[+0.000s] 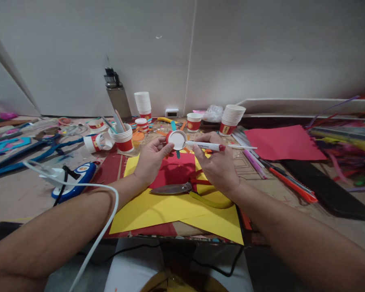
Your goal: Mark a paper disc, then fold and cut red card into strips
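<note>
My left hand [150,160] is closed on a small white paper cup [177,140] with a red band, its round bottom turned toward me; a teal stick pokes out below it. My right hand [214,166] grips a white marker [211,146] with a red end, lying sideways with its tip against the cup. Both hands hover over yellow paper [158,211] and a red sheet [174,170]. Scissors [182,188] with yellow and red handles lie on the paper just beneath my hands.
Stacks of paper cups [232,117] [142,103], a cup holding sticks [123,138], a steel bottle [117,93], a red sheet [282,144], pens and a red cutter [288,182], pipe cleaners [343,142] at right, and a white cable [103,215] over my left arm.
</note>
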A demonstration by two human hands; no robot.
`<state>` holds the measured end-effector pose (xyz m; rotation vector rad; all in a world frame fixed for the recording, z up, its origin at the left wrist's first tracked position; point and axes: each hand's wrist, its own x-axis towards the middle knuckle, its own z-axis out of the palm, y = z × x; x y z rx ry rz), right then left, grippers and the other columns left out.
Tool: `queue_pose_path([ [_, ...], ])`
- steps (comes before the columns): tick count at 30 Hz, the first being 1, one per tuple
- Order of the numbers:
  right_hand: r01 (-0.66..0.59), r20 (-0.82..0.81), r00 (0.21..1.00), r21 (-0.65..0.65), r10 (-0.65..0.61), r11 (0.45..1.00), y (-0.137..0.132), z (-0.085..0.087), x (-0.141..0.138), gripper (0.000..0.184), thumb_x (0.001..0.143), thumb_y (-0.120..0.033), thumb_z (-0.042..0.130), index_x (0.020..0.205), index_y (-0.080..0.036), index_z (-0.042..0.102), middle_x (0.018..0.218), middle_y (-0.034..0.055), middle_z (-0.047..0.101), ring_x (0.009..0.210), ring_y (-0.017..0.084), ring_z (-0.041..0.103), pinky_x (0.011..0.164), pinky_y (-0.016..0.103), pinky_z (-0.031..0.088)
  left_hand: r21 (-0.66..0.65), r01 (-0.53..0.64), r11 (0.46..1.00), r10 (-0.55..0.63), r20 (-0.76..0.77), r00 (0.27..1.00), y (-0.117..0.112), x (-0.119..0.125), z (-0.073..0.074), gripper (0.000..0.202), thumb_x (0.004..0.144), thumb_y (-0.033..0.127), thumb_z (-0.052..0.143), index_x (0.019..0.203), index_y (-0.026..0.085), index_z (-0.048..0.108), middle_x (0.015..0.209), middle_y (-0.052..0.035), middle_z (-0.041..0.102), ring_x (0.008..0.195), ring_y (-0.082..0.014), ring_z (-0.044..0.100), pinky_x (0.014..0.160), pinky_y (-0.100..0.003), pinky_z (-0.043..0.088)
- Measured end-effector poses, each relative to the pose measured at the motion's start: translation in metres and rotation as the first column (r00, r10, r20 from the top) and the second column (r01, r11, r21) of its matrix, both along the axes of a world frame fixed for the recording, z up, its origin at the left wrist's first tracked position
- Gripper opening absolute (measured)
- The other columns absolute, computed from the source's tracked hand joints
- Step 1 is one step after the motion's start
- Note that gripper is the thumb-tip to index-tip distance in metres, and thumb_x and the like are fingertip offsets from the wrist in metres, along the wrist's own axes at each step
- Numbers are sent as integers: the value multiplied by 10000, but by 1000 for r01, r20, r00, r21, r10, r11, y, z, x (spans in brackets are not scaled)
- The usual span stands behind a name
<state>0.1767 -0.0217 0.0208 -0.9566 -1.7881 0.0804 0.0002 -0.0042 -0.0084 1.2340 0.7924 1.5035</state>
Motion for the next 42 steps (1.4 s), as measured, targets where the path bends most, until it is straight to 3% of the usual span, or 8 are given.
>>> queue_pose_path([
  [27,10,34,999,-14,-9,1000,-6,1,-4,55,846,-246,599,836,-203,567,795,21,654,745,180,607,684,330,450,8,-25,1000,25,-17,1000,0,1,0,271,724,339,731,916,165,650,739,-13,687,623,-95,578,607,-215,432],
  [42,6,1,1000,44,-6,999,-2,2,0,34,852,-244,583,856,-223,557,821,10,652,750,171,610,671,322,468,-18,-11,1000,11,-19,1000,-1,1,-1,277,727,337,726,931,169,643,730,-6,675,618,-97,579,619,-224,439],
])
